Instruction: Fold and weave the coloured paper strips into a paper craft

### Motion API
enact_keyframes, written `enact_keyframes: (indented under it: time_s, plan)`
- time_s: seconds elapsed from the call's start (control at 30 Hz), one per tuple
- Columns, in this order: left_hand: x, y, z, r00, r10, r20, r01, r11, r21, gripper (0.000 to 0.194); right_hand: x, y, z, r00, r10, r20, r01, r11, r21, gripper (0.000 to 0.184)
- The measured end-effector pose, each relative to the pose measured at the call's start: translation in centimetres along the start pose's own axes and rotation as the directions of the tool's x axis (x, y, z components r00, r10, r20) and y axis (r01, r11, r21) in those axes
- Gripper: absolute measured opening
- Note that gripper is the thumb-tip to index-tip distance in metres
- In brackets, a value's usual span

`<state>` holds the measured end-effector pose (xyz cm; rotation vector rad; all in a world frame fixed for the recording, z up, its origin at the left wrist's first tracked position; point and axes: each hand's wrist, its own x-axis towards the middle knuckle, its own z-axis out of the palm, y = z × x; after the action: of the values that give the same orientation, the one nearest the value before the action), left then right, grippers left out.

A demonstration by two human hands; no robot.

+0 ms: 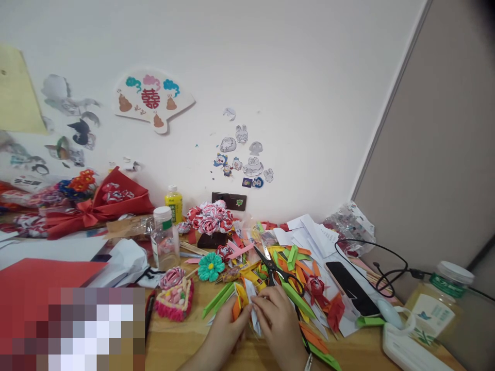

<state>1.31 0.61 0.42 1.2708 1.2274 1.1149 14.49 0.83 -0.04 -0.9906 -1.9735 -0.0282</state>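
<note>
A white wall [301, 93] with cartoon cutouts [253, 166] meets a grey panel [436, 154] at right, behind a wooden tabletop [168, 342].

Your left hand [231, 322] and right hand [276, 314] were above the front of the brown wooden desk [172, 348], the folded white and yellow paper piece [251, 294] between them. Behind your right hand, the black-handled metal scissors [271, 264] lay on the heap of green and orange paper strips [293, 256]. Right of that heap lay the flat black smartphone [351, 288], then the clear, white-lidded round jar [431, 317]. Left of your hands lay the pink-edged triangular ornament [176, 301], the clear white-capped plastic bottle [162, 245] behind it.
</note>
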Motion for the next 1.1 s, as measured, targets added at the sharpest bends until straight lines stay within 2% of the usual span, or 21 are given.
enact_keyframes:
  time_s: [0.17, 0.27, 0.37, 0.57, 0.8, 1.1]
  plan:
    - [0.0, -0.1, -0.1, 0.999, 0.031, 0.029, -0.032, 0.999, 0.037, 0.039, 0.2, 0.2, 0.0, 0.998, 0.056, 0.019, -0.058, 0.993, 0.107, 0.016]
    - [0.1, -0.3, -0.3, 0.988, 0.157, 0.002, -0.156, 0.981, 0.113, 0.027, 0.2, 0.4, 0.0, 0.998, 0.056, 0.029, -0.060, 0.989, 0.137, 0.016]
    - [0.3, -0.5, -0.7, 0.958, 0.288, 0.018, -0.285, 0.936, 0.205, 0.020, 0.1, 0.5, 0.1, 0.998, 0.041, 0.047, -0.047, 0.990, 0.131, 0.016]
    - [0.4, -0.8, -1.1, 0.917, 0.385, 0.102, -0.397, 0.862, 0.315, 0.020, 0.4, 0.6, -0.2, 0.999, 0.003, 0.042, -0.008, 0.993, 0.121, 0.014]
    - [0.2, -0.6, -1.1, 0.906, 0.408, 0.112, -0.419, 0.833, 0.360, 0.019, 0.6, 0.7, -0.7, 0.997, -0.053, 0.061, 0.045, 0.990, 0.134, 0.014]
    - [-0.1, -0.7, -1.1, 0.903, 0.406, 0.143, -0.429, 0.826, 0.365, 0.015, 0.3, 0.8, -0.4, 0.997, -0.016, 0.073, 0.005, 0.987, 0.159, 0.015]
